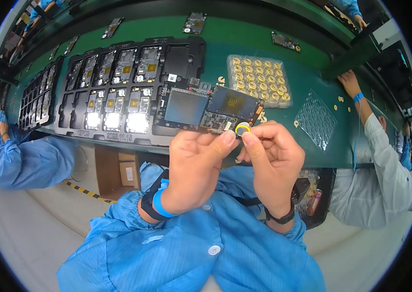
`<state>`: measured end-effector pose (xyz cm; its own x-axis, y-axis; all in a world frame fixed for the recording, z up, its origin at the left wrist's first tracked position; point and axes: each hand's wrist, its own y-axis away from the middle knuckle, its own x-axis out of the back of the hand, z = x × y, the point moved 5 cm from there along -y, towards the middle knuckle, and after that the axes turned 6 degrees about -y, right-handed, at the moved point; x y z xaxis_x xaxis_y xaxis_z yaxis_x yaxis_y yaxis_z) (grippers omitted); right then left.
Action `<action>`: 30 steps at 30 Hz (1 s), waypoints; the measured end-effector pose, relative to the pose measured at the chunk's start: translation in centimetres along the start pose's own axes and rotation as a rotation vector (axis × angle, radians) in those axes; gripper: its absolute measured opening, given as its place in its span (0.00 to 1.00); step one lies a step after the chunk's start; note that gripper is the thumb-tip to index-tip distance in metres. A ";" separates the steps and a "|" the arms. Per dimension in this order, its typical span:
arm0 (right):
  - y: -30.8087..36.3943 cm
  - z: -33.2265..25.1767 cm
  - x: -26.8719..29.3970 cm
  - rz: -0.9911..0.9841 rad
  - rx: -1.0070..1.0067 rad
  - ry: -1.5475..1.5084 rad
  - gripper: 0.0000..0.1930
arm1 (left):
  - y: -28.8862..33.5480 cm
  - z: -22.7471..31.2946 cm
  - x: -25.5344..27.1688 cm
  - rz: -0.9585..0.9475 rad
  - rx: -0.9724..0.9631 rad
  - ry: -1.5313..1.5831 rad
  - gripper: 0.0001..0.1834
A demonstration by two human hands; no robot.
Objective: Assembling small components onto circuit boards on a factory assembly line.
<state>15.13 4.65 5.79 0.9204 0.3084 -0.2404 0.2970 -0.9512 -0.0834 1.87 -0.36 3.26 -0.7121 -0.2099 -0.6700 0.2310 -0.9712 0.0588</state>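
A dark circuit board [201, 104] with a large grey shield plate is tilted up above the bench front. My left hand [196, 158] grips its lower edge, thumb on top. At that same edge sits a round coin cell [242, 129] with a yellow rim and dark face. My right hand [274, 155] pinches the coin cell between thumb and fingers, and my left thumb tip is close beside it. Part of the right fingers is hidden behind the thumb. Just behind the board stands a clear blister tray [259, 80] filled with rows of yellow round cells.
A black tray [181, 58] of circuit boards lies left, with another black tray [40, 95] beyond. A clear plastic sheet [315, 119] and loose yellow bits [340, 99] lie right. Single boards [194, 23] rest on the green strip behind. Co-workers sit at both sides; one's arm [361, 104] reaches onto the bench.
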 end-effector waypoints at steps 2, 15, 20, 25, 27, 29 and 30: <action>0.1 0.0 -0.3 -0.001 0.006 0.005 0.03 | 0.1 0.0 0.0 -0.003 -0.002 0.004 0.17; -0.1 0.3 -1.2 0.090 0.010 -0.110 0.04 | -0.4 0.4 0.0 0.161 -0.041 0.018 0.10; -0.7 -0.1 -1.0 0.060 -0.025 -0.073 0.04 | -0.4 0.2 0.3 0.231 -0.126 -0.069 0.10; -0.8 0.1 -1.1 0.053 -0.045 -0.085 0.03 | -0.4 0.4 0.6 0.239 -0.173 -0.082 0.12; -0.8 0.0 -1.1 0.053 -0.052 -0.091 0.03 | -0.3 0.4 0.7 0.220 -0.179 -0.082 0.12; -0.8 -0.1 -1.1 0.053 -0.058 -0.097 0.03 | -0.2 0.4 0.7 0.218 -0.182 -0.090 0.13; -0.9 -0.1 -1.1 0.042 -0.068 -0.093 0.03 | -0.2 0.4 0.8 0.220 -0.186 -0.095 0.14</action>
<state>13.89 5.13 6.20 0.9055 0.2646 -0.3316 0.2783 -0.9605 -0.0066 1.00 -0.41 3.05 -0.6885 -0.4311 -0.5832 0.4979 -0.8657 0.0521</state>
